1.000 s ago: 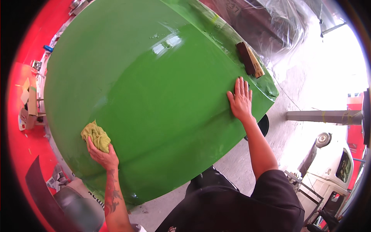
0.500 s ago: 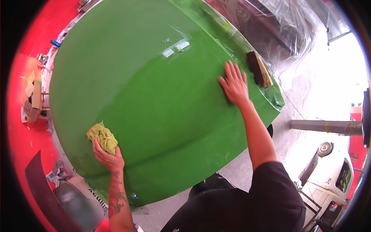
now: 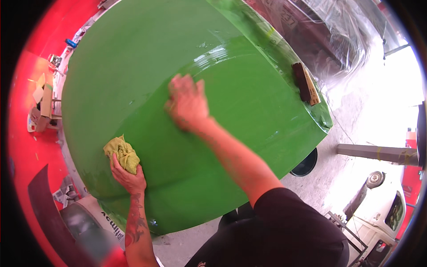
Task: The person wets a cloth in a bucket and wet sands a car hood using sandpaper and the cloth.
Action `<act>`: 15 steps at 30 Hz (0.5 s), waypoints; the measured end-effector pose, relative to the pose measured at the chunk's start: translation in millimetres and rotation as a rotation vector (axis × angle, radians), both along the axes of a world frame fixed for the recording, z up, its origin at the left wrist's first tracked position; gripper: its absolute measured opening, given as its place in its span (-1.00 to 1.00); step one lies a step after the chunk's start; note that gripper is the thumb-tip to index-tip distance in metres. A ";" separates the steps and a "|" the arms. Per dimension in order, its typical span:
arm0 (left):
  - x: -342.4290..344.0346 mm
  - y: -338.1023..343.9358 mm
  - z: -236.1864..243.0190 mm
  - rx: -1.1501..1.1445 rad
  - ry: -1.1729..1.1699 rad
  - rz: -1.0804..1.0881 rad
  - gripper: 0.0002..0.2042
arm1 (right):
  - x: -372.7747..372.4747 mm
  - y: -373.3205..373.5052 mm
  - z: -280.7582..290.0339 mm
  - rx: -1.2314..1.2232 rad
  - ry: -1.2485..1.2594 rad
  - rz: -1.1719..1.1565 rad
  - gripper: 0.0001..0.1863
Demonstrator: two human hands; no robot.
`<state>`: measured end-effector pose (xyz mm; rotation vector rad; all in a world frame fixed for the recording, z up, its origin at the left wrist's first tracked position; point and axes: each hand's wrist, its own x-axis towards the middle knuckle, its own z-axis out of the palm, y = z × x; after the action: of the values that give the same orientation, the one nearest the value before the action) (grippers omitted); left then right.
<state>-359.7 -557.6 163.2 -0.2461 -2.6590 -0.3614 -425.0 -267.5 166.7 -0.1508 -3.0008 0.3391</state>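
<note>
My right hand [image 3: 187,104], empty, fingers spread, extends over a curved, wet-streaked green panel [image 3: 155,138]; my left hand [image 3: 130,179] grips crumpled yellow cloth [image 3: 122,153].

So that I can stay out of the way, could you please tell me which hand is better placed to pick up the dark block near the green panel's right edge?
Probably the right hand: it is nearer the dark block and appears empty, while the left hand holds the yellow cloth.
</note>
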 end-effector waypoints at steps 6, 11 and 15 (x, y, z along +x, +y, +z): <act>-0.5 -1.1 -2.8 0.025 0.011 -0.012 -0.17 | 8.6 64.3 -3.2 0.060 0.013 0.107 -0.30; -0.3 11.1 -2.3 0.030 -0.027 -0.001 -0.16 | -13.7 216.5 7.3 -0.011 -0.026 -0.321 -0.27; -2.5 7.9 -3.7 0.022 -0.002 -0.008 -0.15 | -2.2 113.3 -14.0 0.073 0.034 -0.296 -0.24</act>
<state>-362.1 -549.7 159.5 -0.2503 -2.6554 -0.3929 -427.2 -154.1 152.7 -0.5673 -2.8934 0.1984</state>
